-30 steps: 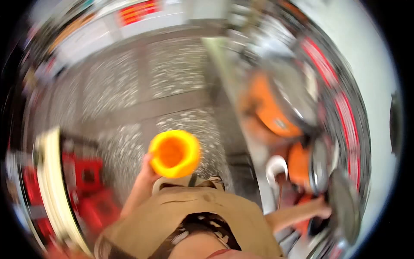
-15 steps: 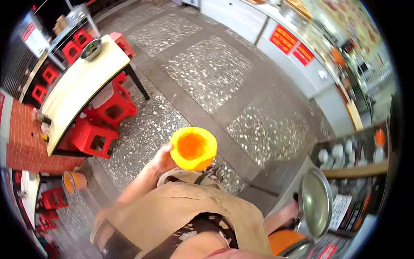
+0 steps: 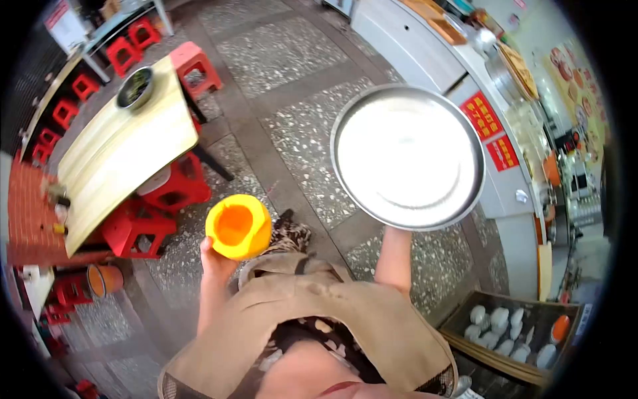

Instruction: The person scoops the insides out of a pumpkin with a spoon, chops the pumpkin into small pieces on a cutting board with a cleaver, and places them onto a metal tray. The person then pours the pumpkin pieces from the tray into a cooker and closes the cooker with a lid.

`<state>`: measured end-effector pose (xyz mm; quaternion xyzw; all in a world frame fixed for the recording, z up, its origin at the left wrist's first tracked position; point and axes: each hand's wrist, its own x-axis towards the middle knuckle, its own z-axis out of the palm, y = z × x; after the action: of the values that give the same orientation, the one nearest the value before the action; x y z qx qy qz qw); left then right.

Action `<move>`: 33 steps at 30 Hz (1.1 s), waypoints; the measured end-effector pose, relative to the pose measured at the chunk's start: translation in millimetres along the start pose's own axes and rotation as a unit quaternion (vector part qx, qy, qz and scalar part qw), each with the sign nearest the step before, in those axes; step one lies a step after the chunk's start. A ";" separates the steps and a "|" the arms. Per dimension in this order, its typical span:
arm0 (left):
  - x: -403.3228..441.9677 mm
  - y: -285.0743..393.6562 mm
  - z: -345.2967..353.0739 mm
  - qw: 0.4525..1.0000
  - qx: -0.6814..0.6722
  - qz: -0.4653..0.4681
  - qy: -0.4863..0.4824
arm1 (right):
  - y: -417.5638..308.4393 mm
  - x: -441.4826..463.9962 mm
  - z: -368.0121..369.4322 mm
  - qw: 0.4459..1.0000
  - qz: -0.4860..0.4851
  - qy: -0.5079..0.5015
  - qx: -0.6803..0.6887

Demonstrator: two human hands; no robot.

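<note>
A hollowed yellow-orange pumpkin [image 3: 258,233] is held in my left hand [image 3: 216,261], its orange hollow facing up and my fingers closed on its lower left side. To the right, a large round metal tray [image 3: 407,156] is held out over the floor, its shiny inner face turned up. My right hand [image 3: 397,234] is under the near edge of the tray, where the tray hides its fingers. Pumpkin and tray are apart, both in front of the tan apron [image 3: 312,299].
A wooden table [image 3: 133,149] with a metal bowl of greens [image 3: 135,88] stands at left, red stools [image 3: 138,227] around it. An orange bucket [image 3: 105,280] is at lower left. A white counter [image 3: 412,43] runs along the upper right. A crate of pale items [image 3: 508,332] is at lower right.
The metal tray has come from the lower right to the front, carried by my right hand. My left hand and the pumpkin have shifted left in view. The view has turned slightly.
</note>
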<state>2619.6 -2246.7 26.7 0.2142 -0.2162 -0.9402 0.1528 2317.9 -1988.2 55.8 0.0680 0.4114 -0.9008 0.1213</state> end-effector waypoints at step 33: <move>838.4 474.3 100.5 0.965 -0.107 0.239 0.027 | 306.2 903.6 659.2 0.961 0.159 -0.190 -0.123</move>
<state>1942.5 -2938.8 50.1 0.1639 -0.1546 -0.8881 0.4006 1518.2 -2828.1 62.9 -0.0554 0.4720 -0.8090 0.3460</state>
